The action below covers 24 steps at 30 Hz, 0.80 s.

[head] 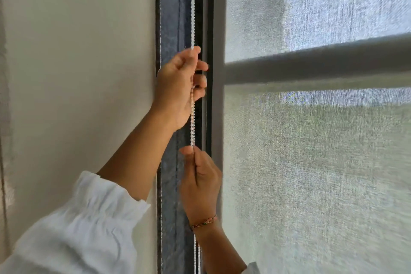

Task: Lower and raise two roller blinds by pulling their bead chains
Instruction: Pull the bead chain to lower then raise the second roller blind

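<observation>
Beside the dark window frame (210, 29), just to its left, the white bead chain (192, 6) hangs vertically as a run of small round beads; it passes in front of a strip of blue-grey fabric (171, 18) whose left edge carries a line of pale stitching; left of that strip lies the plain off-white wall (77, 51). Right of the frame, the translucent woven roller blind (311, 162) covers the glass; light comes through its coarse weave; a horizontal bar (318, 66) shows as a grey shadow behind it, running from the frame to the right edge of view.

Left hand (178, 87): placed higher on the chain, level with the horizontal bar; fingers curled round the chain, which runs through the closed grip and continues down past the palm. Right hand (201, 184): placed lower on the chain, below the left hand; thumb and forefinger pinched on the chain at its top, the rest of the hand closed round it; the chain reappears below the wrist. A braided multicolour bracelet (203, 222) sits on the right wrist; a white gathered sleeve (89, 218) covers the left forearm up to its ruffled cuff. No writing or labels can be read.
</observation>
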Each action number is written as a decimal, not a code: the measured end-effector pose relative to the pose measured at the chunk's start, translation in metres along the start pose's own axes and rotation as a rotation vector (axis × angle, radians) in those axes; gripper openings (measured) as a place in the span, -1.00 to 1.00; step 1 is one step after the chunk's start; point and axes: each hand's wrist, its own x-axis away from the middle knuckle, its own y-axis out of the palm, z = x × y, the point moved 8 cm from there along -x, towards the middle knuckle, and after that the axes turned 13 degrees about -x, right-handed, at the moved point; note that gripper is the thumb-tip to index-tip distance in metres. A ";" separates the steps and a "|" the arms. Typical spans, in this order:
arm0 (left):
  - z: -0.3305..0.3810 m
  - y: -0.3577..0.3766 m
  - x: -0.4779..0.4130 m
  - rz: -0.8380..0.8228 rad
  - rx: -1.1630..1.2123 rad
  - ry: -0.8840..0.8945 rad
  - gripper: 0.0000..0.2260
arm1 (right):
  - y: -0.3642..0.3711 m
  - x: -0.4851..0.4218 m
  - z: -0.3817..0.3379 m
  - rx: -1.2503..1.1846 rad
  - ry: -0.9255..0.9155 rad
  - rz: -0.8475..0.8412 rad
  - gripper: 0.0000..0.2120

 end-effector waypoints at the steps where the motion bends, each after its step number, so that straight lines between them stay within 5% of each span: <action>1: 0.006 -0.002 -0.001 0.032 0.013 0.008 -0.86 | -0.001 0.001 -0.002 0.005 -0.026 -0.001 -0.71; 8: 0.033 -0.010 0.018 0.160 -0.146 0.220 -0.63 | 0.001 0.005 -0.007 -0.029 -0.017 -0.011 -0.71; 12: 0.049 -0.025 0.029 0.197 -0.218 0.344 -0.62 | -0.009 -0.007 0.017 -0.457 0.367 0.082 -0.67; 16: 0.037 -0.029 0.058 0.164 -0.328 0.375 -0.68 | -0.010 -0.035 0.007 -0.717 0.426 0.096 -0.57; 24: -0.024 -0.041 0.124 0.101 -0.463 0.369 -0.72 | 0.024 -0.087 -0.053 -0.675 0.431 -0.035 -0.81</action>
